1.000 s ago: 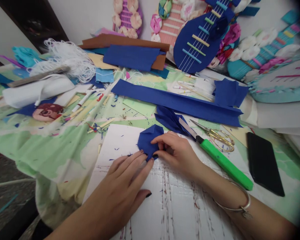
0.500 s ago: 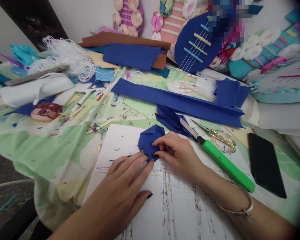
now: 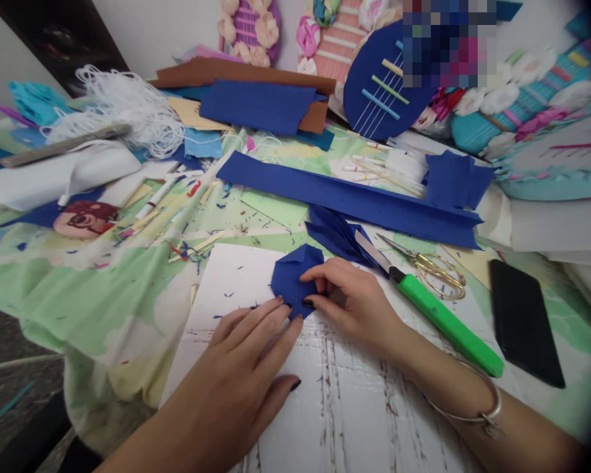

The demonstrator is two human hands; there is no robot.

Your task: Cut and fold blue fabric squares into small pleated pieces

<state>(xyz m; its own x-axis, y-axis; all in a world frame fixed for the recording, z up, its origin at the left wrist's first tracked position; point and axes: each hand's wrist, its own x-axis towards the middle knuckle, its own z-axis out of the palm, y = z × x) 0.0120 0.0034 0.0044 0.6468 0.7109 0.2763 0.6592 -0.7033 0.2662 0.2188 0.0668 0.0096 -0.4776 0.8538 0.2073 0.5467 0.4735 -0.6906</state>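
A small blue folded piece of crepe paper (image 3: 295, 272) lies on the white board (image 3: 345, 394), its outline many-sided. My left hand (image 3: 256, 355) rests flat with fingers stretched, their tips on the paper's lower edge. From the right, my right hand (image 3: 347, 295) has thumb and index finger closed at the paper's right edge, the other fingers curled under. Just beyond lie a bunched blue crepe paper piece (image 3: 332, 233), a green-handled utility knife (image 3: 448, 322) with its blade out, and gold-handled scissors (image 3: 428, 266).
A long blue paper strip (image 3: 349, 200) stretches across behind the board. A black phone (image 3: 525, 322) lies at the right. On the left are tangled white cord (image 3: 128, 108) and a white roll (image 3: 64, 177). Decorated guitar shapes, one dark blue (image 3: 374, 79), lean at the back.
Both hands keep their places on the blue paper with hardly any movement. The view has shifted very slightly.
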